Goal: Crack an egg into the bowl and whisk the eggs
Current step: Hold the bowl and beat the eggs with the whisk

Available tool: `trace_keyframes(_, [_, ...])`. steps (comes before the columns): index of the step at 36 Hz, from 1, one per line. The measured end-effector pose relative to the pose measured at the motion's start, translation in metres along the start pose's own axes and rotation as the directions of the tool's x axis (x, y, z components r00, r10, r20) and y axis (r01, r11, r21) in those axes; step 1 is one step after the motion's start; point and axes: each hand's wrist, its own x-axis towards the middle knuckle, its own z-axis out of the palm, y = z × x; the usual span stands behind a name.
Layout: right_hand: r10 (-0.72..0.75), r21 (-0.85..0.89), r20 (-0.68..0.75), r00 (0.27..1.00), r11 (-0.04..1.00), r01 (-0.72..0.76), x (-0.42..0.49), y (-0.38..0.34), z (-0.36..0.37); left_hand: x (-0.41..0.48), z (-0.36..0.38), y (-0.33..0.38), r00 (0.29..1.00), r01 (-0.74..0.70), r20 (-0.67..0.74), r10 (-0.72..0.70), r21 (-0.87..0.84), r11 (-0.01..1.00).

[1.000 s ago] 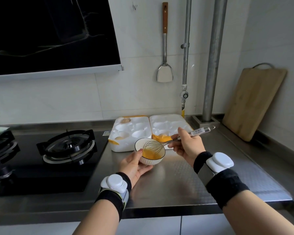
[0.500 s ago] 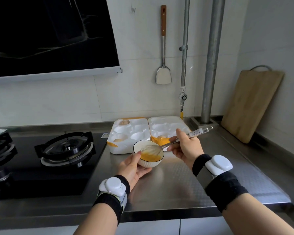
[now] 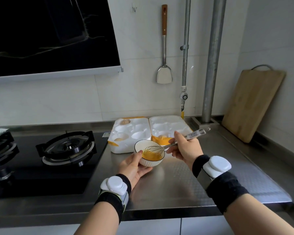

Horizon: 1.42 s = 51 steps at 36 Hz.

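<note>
A small white bowl with a dark rim holds beaten yellow egg and is tilted a little toward me above the steel counter. My left hand cups it from below and the left, thumb on the rim. My right hand grips the handle of a metal whisk, whose wire head is down in the egg. Behind the bowl lies an open white egg tray with a few eggs left in its hollows.
A black gas hob fills the counter's left side. A wooden cutting board leans on the right wall. Two vertical pipes and a hanging spatula are at the back wall. A range hood hangs above left.
The whisk head has shifted around inside the bowl between frames, with my right hand moving slightly. The bowl stays held in my left hand at about the same place.
</note>
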Motion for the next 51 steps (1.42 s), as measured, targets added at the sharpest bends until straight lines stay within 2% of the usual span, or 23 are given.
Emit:
trace_keyframes(4, [0.018,0.110,-0.009,1.000,0.994,-0.017,0.002,-0.001,-0.002,0.003,-0.001,-0.002,1.000,-0.011,0.003,0.011,-0.001,1.000])
trace_keyframes(7, [0.029,0.025,0.002,1.000,0.999,-0.029,0.000,-0.001,-0.003,0.005,-0.003,-0.003,1.000,-0.010,-0.005,0.010,0.001,1.000])
trace_keyframes(11, [0.014,0.102,0.000,1.000,0.995,-0.014,0.002,-0.001,-0.003,0.008,-0.005,-0.004,1.000,-0.007,0.003,0.007,0.008,1.000])
trace_keyframes(14, [0.031,0.027,0.008,1.000,0.999,-0.031,0.001,0.000,-0.002,0.010,-0.007,-0.004,1.000,-0.016,0.001,0.015,0.011,1.000])
trace_keyframes(17, [0.035,0.108,0.012,0.999,0.993,-0.036,0.002,-0.001,-0.003,0.012,-0.007,-0.005,1.000,-0.016,0.000,0.016,-0.005,1.000])
trace_keyframes(21, [0.028,0.029,0.018,0.999,0.999,-0.029,0.000,0.000,-0.002,0.013,-0.007,-0.006,1.000,-0.020,0.011,0.020,0.009,1.000])
trace_keyframes(24, [0.016,0.115,0.014,1.000,0.993,-0.018,0.002,-0.001,-0.002,0.013,-0.009,-0.006,0.999,-0.024,0.023,0.024,0.011,1.000])
trace_keyframes(27, [0.026,0.027,0.025,0.999,0.999,-0.027,0.001,-0.003,-0.002,0.013,-0.007,-0.005,0.999,-0.031,0.037,0.030,0.011,0.999])
trace_keyframes(31, [0.020,0.091,0.020,1.000,0.996,-0.022,0.000,-0.001,-0.003,0.011,-0.007,-0.005,0.999,-0.022,0.036,0.021,0.011,1.000])
trace_keyframes(35, [0.039,0.048,0.033,0.999,0.998,-0.040,-0.002,0.001,-0.003,0.010,-0.008,-0.005,0.999,-0.018,0.040,0.017,0.016,1.000])
trace_keyframes(38, [0.023,0.129,0.018,1.000,0.991,-0.025,0.001,0.000,-0.004,0.011,-0.007,-0.004,0.999,-0.013,0.041,0.013,0.011,1.000])
trace_keyframes(41, [0.034,0.052,0.037,0.999,0.998,-0.036,-0.001,0.001,-0.003,0.010,-0.008,-0.004,0.999,-0.009,0.045,0.009,0.007,1.000])
trace_keyframes(44, [0.022,0.125,0.020,1.000,0.992,-0.024,0.001,0.000,-0.002,0.009,-0.007,-0.003,0.999,-0.006,0.047,0.006,0.002,1.000])
trace_keyframes(47, [0.033,0.046,0.023,0.999,0.998,-0.034,0.001,0.001,-0.002,0.010,-0.007,-0.004,0.999,-0.008,0.038,0.007,0.005,1.000])
trace_keyframes(51, [0.022,0.095,0.016,1.000,0.995,-0.024,0.001,0.001,-0.002,0.010,-0.007,-0.004,0.999,-0.010,0.036,0.010,0.003,1.000])
